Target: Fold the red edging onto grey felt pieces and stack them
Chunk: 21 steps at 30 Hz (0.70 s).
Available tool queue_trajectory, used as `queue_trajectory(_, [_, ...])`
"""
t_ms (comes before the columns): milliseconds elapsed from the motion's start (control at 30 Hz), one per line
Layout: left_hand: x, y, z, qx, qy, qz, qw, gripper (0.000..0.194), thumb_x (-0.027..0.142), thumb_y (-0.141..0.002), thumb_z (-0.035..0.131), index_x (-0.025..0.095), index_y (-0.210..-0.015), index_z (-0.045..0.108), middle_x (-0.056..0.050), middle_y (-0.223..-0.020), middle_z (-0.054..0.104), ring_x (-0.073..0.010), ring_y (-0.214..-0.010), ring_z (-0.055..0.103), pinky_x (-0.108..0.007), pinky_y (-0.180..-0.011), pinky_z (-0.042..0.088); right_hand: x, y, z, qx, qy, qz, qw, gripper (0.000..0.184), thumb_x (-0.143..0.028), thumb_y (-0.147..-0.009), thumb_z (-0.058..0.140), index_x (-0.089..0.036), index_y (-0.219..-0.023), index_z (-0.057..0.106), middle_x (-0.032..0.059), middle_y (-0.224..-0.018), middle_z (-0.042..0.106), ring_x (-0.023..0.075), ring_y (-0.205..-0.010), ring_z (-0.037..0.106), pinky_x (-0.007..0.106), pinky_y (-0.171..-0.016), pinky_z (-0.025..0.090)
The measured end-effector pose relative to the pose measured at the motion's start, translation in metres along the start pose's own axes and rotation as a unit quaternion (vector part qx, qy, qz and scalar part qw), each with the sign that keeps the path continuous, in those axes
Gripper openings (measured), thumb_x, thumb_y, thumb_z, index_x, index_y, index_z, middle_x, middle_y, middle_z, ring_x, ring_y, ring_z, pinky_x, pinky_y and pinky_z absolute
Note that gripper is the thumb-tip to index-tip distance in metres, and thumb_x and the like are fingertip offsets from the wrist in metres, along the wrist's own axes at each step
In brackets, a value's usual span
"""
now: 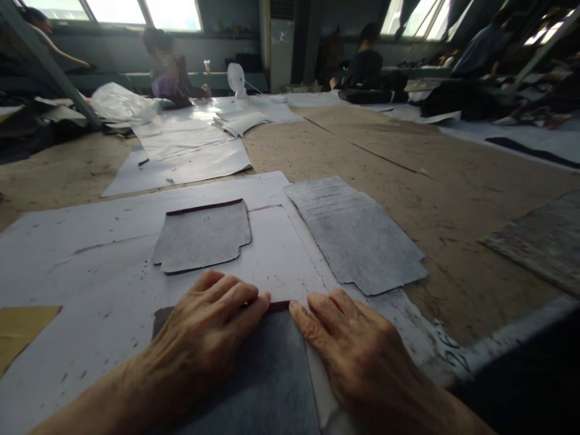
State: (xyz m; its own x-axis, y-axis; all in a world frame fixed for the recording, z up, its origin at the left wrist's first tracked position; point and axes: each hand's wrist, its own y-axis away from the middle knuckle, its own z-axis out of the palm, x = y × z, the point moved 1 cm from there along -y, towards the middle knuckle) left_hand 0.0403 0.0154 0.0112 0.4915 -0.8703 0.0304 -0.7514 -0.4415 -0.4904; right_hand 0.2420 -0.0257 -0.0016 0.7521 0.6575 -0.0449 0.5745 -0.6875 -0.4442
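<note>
A grey leather-like piece (272, 368) lies in front of me, its far edge turned over into a narrow dark red strip (280, 306). My left hand (217, 326) bears down on that edge with curled fingers, hiding much of the piece's left part. At the right end of the strip, my right hand (357, 344) presses with its thumb, the other fingers bent and close together. Just beyond my left hand rests a similar grey piece (203, 238) with a dark red folded far edge and notched near corners. A larger grey piece (357, 235) lies flat beyond my right hand.
White paper (90, 266) covers the table under the work. A tan piece (22, 329) is at the left edge. Farther off are more white sheets (181, 163), a plastic bag (120, 103) and a small white fan (236, 80). Several people sit or stand at the back.
</note>
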Motion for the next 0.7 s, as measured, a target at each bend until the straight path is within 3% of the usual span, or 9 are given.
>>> queue_trajectory(133, [-0.009,0.013,-0.008,-0.019,0.02,0.015,1.0,0.03,0.002,-0.087,0.034,0.01,-0.111,0.05,-0.008,-0.091,0.055,-0.0161,-0.081,0.049,-0.031,-0.07,0.041,0.0,-0.001,0.0,0.021,-0.006,-0.005,1.0,0.036,-0.009,-0.089,0.028,-0.009,-0.106,0.059,0.01,-0.094,0.059,0.0212,-0.085,0.05,0.036,-0.071,0.045])
queue_trajectory(300, [-0.006,0.015,-0.008,-0.041,-0.003,0.032,0.999,0.027,0.003,-0.088,0.032,0.007,-0.108,0.049,-0.009,-0.09,0.056,-0.017,-0.08,0.051,-0.033,-0.071,0.042,-0.005,-0.007,-0.007,0.022,0.006,-0.06,0.998,0.038,-0.002,-0.088,0.025,-0.005,-0.108,0.057,0.0094,-0.112,0.057,0.0229,-0.107,0.044,0.036,-0.088,0.039])
queue_trajectory(500, [-0.007,0.015,-0.005,-0.062,-0.003,0.018,0.998,0.025,0.008,-0.09,0.032,0.01,-0.107,0.051,-0.007,-0.086,0.056,-0.0156,-0.076,0.05,-0.034,-0.071,0.039,0.0,-0.018,-0.008,-0.032,-0.068,-0.086,0.993,0.038,-0.002,-0.087,0.024,-0.004,-0.105,0.057,0.0094,-0.103,0.059,0.0198,-0.095,0.051,0.039,-0.09,0.039])
queue_trajectory(600, [-0.009,0.016,-0.003,-0.063,0.005,0.009,0.998,0.025,0.009,-0.09,0.033,0.011,-0.106,0.052,-0.006,-0.086,0.056,-0.0148,-0.075,0.049,-0.033,-0.071,0.038,0.011,-0.018,-0.007,-0.015,-0.124,-0.071,0.99,0.034,-0.003,-0.085,0.031,-0.01,-0.099,0.06,0.0065,-0.103,0.061,0.0191,-0.097,0.052,0.037,-0.086,0.042])
queue_trajectory(700, [-0.01,0.016,-0.003,-0.057,-0.001,0.008,0.998,0.025,0.009,-0.09,0.033,0.011,-0.103,0.054,-0.006,-0.084,0.055,-0.0156,-0.075,0.048,-0.034,-0.071,0.039,0.025,-0.016,-0.005,0.019,-0.198,-0.01,0.98,0.03,-0.004,-0.083,0.038,-0.017,-0.094,0.063,0.0028,-0.096,0.064,0.0151,-0.095,0.054,0.03,-0.082,0.046])
